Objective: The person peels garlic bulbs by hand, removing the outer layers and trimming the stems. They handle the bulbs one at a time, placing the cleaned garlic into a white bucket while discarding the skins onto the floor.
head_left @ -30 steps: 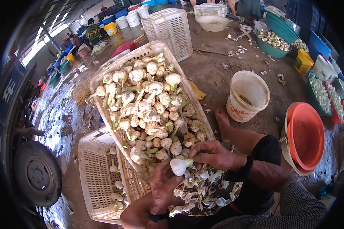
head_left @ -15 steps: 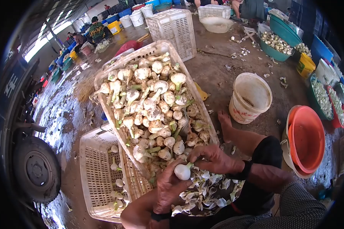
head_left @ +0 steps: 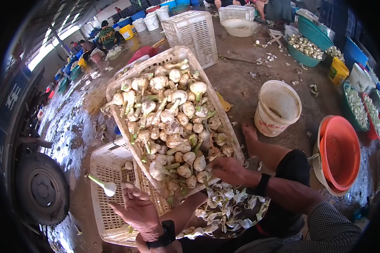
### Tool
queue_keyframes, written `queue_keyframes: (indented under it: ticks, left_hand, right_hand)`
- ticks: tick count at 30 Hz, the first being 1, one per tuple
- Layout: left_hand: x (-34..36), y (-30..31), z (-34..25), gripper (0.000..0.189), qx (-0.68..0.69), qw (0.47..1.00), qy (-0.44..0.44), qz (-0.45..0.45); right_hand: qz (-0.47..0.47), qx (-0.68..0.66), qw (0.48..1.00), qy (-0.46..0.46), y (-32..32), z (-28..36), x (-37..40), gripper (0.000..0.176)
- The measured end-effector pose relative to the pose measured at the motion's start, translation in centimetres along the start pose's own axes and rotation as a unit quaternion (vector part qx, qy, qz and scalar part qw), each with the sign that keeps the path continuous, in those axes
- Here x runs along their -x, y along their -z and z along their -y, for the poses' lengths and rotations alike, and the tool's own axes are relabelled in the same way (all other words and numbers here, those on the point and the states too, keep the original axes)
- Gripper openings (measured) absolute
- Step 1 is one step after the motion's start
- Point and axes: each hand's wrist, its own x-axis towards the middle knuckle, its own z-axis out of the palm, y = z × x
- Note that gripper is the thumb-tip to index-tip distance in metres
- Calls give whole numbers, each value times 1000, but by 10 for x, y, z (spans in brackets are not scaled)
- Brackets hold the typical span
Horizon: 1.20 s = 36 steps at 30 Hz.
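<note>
A peeled white garlic bulb (head_left: 109,189) with a green stem is in the air above the lower-left crate, apart from my left hand (head_left: 136,211). That hand is open, palm up and fingers spread. My right hand (head_left: 230,170) is at the near right edge of the tilted plastic crate (head_left: 121,126), close to the unpeeled garlic bulbs (head_left: 173,114) heaped in it. Its fingers are bent and their tips are partly hidden, so I cannot make out a hold. Garlic peelings (head_left: 230,206) lie below, between my legs.
Under the full crate stands another crate (head_left: 98,181) with some peeled bulbs. To the right are a white bucket (head_left: 278,107) and a red basin (head_left: 341,152). An upturned crate (head_left: 190,36) stands behind. A vehicle tyre (head_left: 42,189) is at left; people sit farther back.
My left hand has moved left and down and let go of the peeled garlic bulb, which is now airborne. My right hand has come away from the bulb toward the heap.
</note>
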Motion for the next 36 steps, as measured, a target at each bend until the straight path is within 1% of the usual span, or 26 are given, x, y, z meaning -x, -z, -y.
queue_keyframes:
  ticks: [2,3,4,5,6,8,9,11,13,15,16,17,18,21,22,23,25,26,27,29,30,31,32,33,34,36]
  left_hand:
    - [6,-3,5,63,21,993,90,75]
    - [10,-5,9,63,24,993,88,74]
    - [15,-8,14,64,-21,988,119,95]
    - [19,-10,20,65,-65,980,149,116]
    - [22,-6,25,64,-74,978,171,90]
    - [24,-1,32,64,-107,972,177,110]
    - [26,2,34,64,-142,964,184,127]
    - [28,5,37,63,-143,963,193,123]
    - [28,5,38,64,-177,956,199,123]
    - [26,3,36,60,-173,956,191,140]
    - [27,0,35,58,-220,947,181,147]
    - [29,-1,35,56,-267,936,172,153]
    - [32,-2,37,52,-258,940,187,121]
    - [37,-12,41,53,-306,920,204,133]
    - [37,-13,42,56,-343,903,221,133]
    - [38,-11,46,56,-343,902,222,136]
    - [46,-1,60,59,-402,871,208,191]
    - [49,6,70,63,-436,856,190,204]
    - [50,8,76,63,-436,855,190,206]
    - [52,8,82,65,-584,758,79,278]
    - [52,2,81,66,-623,727,70,279]
    - [52,0,81,66,-624,726,71,280]
    - [51,-1,81,66,-641,706,25,298]
    - [51,-2,81,66,-657,685,-21,314]
    - [51,4,83,66,-658,685,-20,312]
    - [49,19,89,65,-550,787,104,259]
  right_hand:
    - [12,28,999,-8,-11,-7,-9,26]
    - [-19,71,997,6,-17,-10,-14,28]
    - [-52,114,992,20,-22,-10,-19,31]
    - [-52,118,991,21,-27,-11,-25,31]
    - [-61,147,987,14,-33,-11,-32,36]
    - [-58,201,978,25,-45,-16,-48,46]
    - [-57,200,978,27,-48,-19,-52,46]
    - [-23,172,985,-11,-54,-24,-57,46]
    - [-24,177,984,-15,-58,-26,-60,47]
    - [-26,225,973,-52,-48,-6,-59,47]
    - [-23,226,972,-53,-42,4,-56,47]
    - [-41,261,963,-41,-32,14,-53,46]
    - [-59,296,953,-28,-22,20,-50,46]
    - [-89,344,935,-7,11,22,-44,44]
    - [-124,308,942,54,19,22,-40,44]
    - [-127,308,941,52,22,24,-36,44]
    - [-81,201,975,54,30,34,-25,46]
    - [-27,130,990,-51,29,62,-15,48]
    - [-29,130,990,-51,24,74,-9,48]
    - [29,80,996,23,13,84,2,48]
    - [27,77,996,23,3,74,5,48]
    - [-1,78,992,98,-10,57,4,46]
    - [-28,79,981,173,-15,51,3,44]
    - [-28,78,982,173,-14,46,4,44]
    - [-15,35,987,157,-10,48,4,39]
    - [0,-10,990,140,2,55,2,35]
